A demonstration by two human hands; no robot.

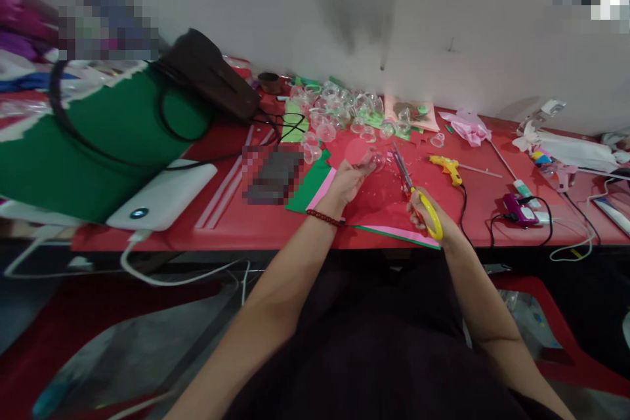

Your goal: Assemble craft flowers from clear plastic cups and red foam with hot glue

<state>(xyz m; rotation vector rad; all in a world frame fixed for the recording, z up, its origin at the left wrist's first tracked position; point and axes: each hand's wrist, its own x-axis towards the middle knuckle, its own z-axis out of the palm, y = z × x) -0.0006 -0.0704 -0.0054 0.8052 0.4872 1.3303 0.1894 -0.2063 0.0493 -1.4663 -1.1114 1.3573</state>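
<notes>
My left hand [350, 182], with a beaded bracelet at the wrist, pinches a round red paper piece [356, 150]. Beside its fingertips is a small clear plastic cup [378, 161]; I cannot tell whether the hand holds that too. In my right hand [424, 209] are yellow-handled scissors [432, 215], their blades slightly apart and pointing up and away from me. Under both hands lies a red sheet [394, 203] over pink and green sheets [306, 185], with small scraps scattered on it.
Many clear plastic cups [339, 105] are heaped at the back. A yellow glue gun [447, 168] lies right of the scissors, its cord running to the table edge. A purple box with cords [520, 209] sits farther right. Left are a dark bag [211, 72] and a white power bank [165, 193].
</notes>
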